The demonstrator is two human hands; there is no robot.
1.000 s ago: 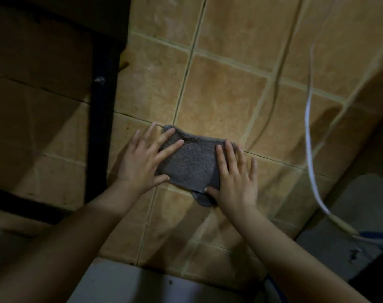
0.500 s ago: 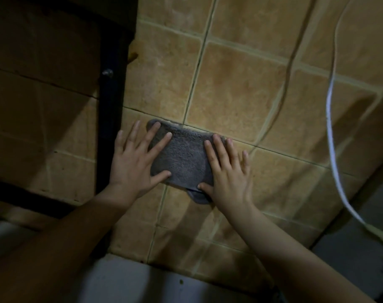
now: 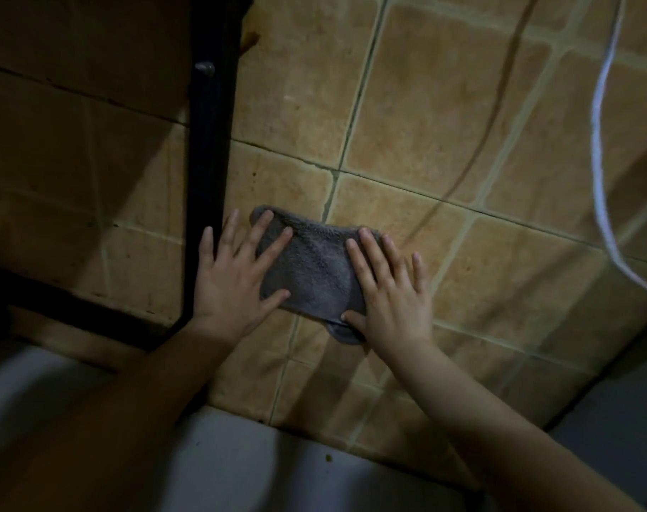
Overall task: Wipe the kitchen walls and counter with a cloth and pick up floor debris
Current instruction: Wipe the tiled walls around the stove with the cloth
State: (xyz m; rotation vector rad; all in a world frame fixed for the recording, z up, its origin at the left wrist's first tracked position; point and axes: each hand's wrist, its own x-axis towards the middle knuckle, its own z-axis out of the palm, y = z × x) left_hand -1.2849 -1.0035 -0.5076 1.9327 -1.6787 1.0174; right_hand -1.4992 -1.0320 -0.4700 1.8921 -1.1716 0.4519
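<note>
Shifted leftward since a second ago, the grey cloth (image 3: 311,273) is pressed flat against the tan tiled wall (image 3: 425,116) beside a black frame (image 3: 207,179), under the left hand (image 3: 233,279) and right hand (image 3: 392,290), fingers splayed, nothing gripped.

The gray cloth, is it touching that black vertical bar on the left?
Apart. The head view shows a strip of bare tile between the gray cloth and the black bar, with the left hand fingers lying across that strip.

text: none readable | labels: none | brands: none | numbers: none | signs: none | note: picture dim, no lettering shows on any surface
</note>
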